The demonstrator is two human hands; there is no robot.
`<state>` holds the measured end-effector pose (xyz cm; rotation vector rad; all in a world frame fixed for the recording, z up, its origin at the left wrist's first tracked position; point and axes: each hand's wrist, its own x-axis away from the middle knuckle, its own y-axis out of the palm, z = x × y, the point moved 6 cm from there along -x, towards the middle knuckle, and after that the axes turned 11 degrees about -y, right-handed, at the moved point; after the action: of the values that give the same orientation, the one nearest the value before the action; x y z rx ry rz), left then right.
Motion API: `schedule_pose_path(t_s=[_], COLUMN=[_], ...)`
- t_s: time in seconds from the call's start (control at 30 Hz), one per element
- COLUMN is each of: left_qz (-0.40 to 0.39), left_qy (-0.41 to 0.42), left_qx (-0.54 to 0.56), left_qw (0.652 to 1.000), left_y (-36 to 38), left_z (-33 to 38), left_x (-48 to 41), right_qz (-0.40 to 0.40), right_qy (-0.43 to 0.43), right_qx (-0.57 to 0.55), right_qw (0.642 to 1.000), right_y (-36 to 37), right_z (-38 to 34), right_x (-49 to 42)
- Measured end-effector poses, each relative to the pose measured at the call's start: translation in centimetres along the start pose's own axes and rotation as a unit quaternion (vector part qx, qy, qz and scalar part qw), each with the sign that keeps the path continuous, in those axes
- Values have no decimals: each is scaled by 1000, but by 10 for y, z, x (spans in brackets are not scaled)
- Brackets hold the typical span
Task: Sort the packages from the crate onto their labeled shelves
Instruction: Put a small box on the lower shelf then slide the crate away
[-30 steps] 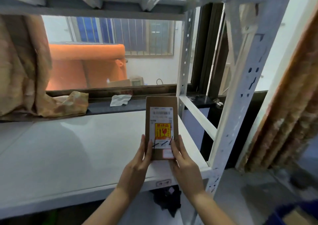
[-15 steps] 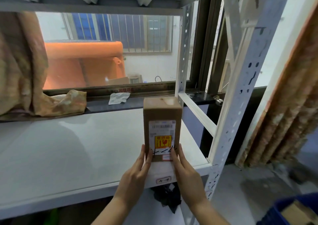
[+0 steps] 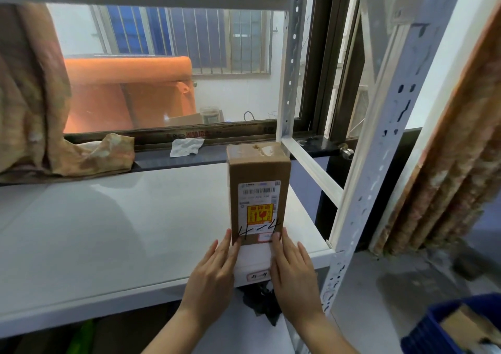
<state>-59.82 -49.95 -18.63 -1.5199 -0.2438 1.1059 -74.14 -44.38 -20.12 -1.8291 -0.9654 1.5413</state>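
Observation:
A brown cardboard package [image 3: 259, 175] stands upright near the front right of the white shelf [image 3: 113, 234]. Its front carries a white shipping label, a yellow fragile sticker and handwritten black marks. My left hand [image 3: 214, 269] and my right hand [image 3: 291, 269] flank its bottom corners with straight fingers, the fingertips touching the box's lower edges. A small handwritten tag [image 3: 258, 275] sits on the shelf's front edge just below the package. The blue crate [image 3: 423, 332] shows at the bottom right with a cardboard parcel [image 3: 466, 326] inside.
White perforated uprights [image 3: 379, 147] frame the shelf's right side. A crumpled patterned cloth [image 3: 40, 110] lies at the back left, a white tissue [image 3: 186, 146] on the sill behind. A dark bag [image 3: 263, 302] hangs beneath the shelf. A curtain [image 3: 455, 142] hangs right.
The package went from being held tilted above the shelf to standing upright on it. Both hands slid down to its bottom corners and their fingers straightened.

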Motion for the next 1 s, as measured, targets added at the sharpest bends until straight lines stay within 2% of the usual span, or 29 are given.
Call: schedule_pose_path(t_s=[0.1, 0.27, 0.33, 0.47, 0.6, 0.7, 0.83, 0.9, 1.0], left_qz=[-22, -77, -63, -58, -29, 8, 43, 66, 61], left_qy=[-9, -30, -29, -21, -31, -45, -62, -71, -99], left_qx=[14, -26, -51, -64, -62, -70, -104, -149, -245], left_qw=[1000, 996, 996, 996, 997, 996, 992, 984, 963], left_y=[7, 7, -2, -37, -105, -170, -268, -318, -402], left_z=[0, -1, 2, 11, 6, -4, -28, -53, -98], left_x=[3, 6, 11, 21, 21, 25, 58, 89, 153], right_qz=[-30, -65, -68, -36, -18, 9, 37, 41, 24], right_qy=[13, 38, -1, -132, -181, -224, -308, -344, -404], right_qx=[11, 3, 9, -23, -52, -69, -93, -101, -105], right_qw=[999, 997, 998, 990, 982, 972, 946, 933, 909], right_y=[3, -9, -25, -63, -110, -147, -203, -228, -249], right_z=[4, 5, -1, -33, -78, -126, -225, -283, -379], right_x=[-2, 2, 1, -4, -28, -53, -73, -77, -69])
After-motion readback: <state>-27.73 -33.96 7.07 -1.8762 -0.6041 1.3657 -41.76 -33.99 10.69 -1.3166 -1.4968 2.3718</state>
